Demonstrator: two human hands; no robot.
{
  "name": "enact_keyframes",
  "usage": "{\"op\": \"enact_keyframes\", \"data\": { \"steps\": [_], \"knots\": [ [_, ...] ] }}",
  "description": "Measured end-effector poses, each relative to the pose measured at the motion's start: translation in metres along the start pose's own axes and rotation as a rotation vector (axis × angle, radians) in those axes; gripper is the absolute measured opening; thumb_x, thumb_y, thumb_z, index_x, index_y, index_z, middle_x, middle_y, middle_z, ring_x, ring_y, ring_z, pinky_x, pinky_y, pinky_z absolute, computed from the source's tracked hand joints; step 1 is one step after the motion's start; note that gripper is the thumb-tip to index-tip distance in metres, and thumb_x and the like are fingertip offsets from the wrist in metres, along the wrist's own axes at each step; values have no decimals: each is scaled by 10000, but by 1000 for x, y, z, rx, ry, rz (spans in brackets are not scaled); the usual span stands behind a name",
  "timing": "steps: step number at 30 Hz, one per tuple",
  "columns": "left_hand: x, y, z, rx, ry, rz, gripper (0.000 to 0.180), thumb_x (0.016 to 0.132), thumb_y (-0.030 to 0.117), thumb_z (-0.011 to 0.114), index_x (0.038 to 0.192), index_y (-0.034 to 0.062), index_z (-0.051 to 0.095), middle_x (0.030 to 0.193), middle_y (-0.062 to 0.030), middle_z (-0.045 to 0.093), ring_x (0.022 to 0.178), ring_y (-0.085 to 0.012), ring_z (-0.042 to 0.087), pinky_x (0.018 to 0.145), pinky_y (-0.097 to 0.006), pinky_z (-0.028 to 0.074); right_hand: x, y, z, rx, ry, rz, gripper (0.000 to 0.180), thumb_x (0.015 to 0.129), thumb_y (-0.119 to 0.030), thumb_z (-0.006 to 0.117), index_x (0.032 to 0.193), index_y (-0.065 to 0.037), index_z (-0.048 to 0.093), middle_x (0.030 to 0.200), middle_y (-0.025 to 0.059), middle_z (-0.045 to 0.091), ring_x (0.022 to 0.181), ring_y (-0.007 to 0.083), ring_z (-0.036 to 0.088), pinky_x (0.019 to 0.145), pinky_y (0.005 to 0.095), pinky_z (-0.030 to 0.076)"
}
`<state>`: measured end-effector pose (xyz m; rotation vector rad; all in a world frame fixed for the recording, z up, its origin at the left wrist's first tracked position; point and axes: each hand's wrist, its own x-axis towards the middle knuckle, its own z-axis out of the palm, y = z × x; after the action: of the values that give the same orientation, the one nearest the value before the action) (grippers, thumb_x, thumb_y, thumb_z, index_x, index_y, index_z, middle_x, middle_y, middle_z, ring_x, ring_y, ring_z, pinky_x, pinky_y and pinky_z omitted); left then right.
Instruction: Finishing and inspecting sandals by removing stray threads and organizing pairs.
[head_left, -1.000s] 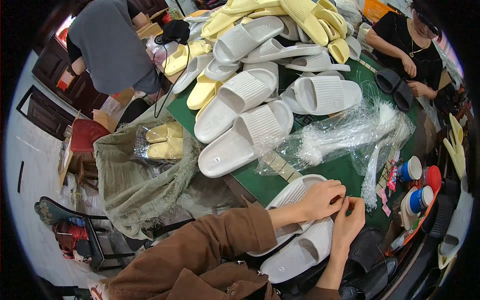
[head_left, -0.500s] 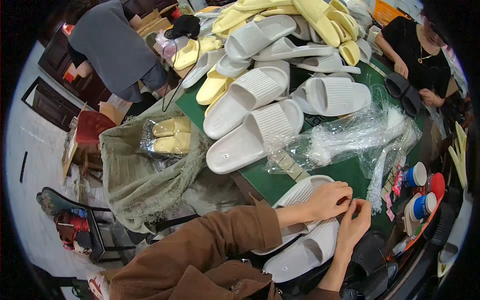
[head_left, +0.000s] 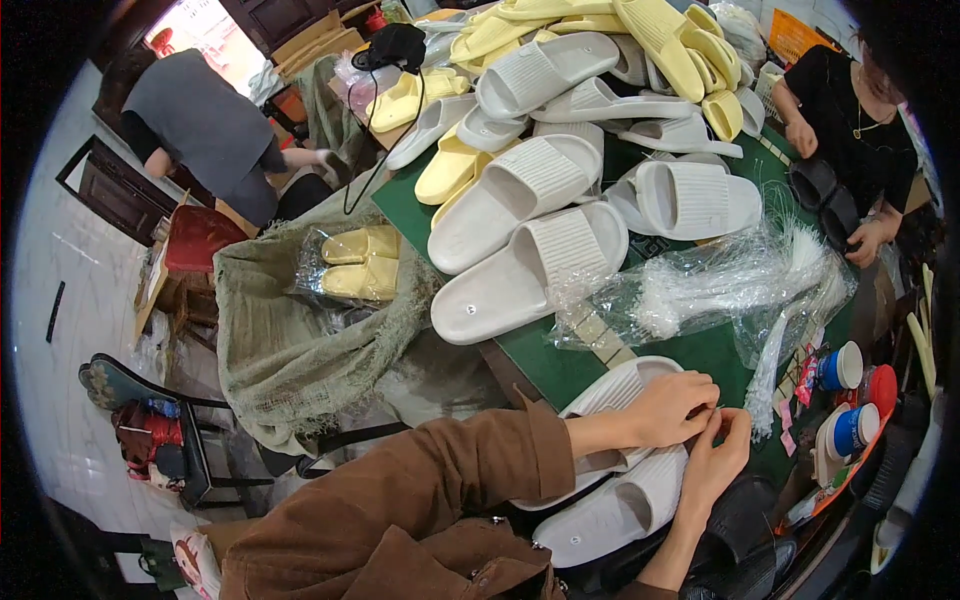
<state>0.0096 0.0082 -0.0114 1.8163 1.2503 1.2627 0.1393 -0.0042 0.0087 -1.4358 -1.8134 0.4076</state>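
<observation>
Head view hid whatever the left hand [head_left: 668, 408] and right hand [head_left: 716, 458] pinched between touching fingertips; too small to tell. Beneath them lay a white slipper pair [head_left: 620, 500]. At one o'clock sat clear plastic bags [head_left: 720, 285], at three o'clock blue-capped tubs [head_left: 845, 400].

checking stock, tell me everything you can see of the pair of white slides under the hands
The pair of white slides looks like soft moulded foam, each with a broad ribbed strap and thick sole. They lie side by side, angled, at the near edge of the green table. The left hand rests on the upper one's strap; the right hand meets it fingertip to fingertip above the lower one.
</observation>
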Motion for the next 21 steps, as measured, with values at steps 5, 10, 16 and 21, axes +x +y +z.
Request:
{"op": "enact_keyframes", "data": {
  "steps": [5, 10, 16, 21],
  "knots": [
    [1, -3, -2, 50, 0, 22, 104, 783, 103, 601, 785, 23, 535, 756, -123, 513, 747, -341, 545, 606, -452, 419, 1, 4, 4, -20, -8, 19, 79, 873, -7, 579, 859, 27, 510, 784, 140, 528, 709, 305, 534, 653, 393, 439],
    [2, -2, 8, -16, 15, 50, 113, 786, 111, 604, 790, 20, 537, 768, -141, 519, 756, -354, 546, 618, -453, 425, 3, 4, -5, -23, 2, 8, 78, 859, -20, 596, 850, 21, 530, 785, 148, 539, 720, 305, 541, 662, 392, 442],
    [0, -6, -10, 23, -3, 31, 91, 786, 100, 582, 790, 19, 541, 772, -151, 538, 742, -358, 544, 627, -434, 432, 6, 4, 10, 9, 10, -101, 58, 824, -16, 611, 810, -7, 556, 777, 152, 558, 738, 350, 562, 675, 430, 440],
    [2, 0, -7, -20, -59, 17, 90, 796, 72, 596, 805, 3, 539, 755, -141, 520, 684, -329, 533, 592, -395, 410, 4, 5, 3, -26, 41, -99, 98, 798, 17, 620, 800, -27, 532, 746, 128, 538, 704, 329, 551, 659, 424, 432]
  ]
}}
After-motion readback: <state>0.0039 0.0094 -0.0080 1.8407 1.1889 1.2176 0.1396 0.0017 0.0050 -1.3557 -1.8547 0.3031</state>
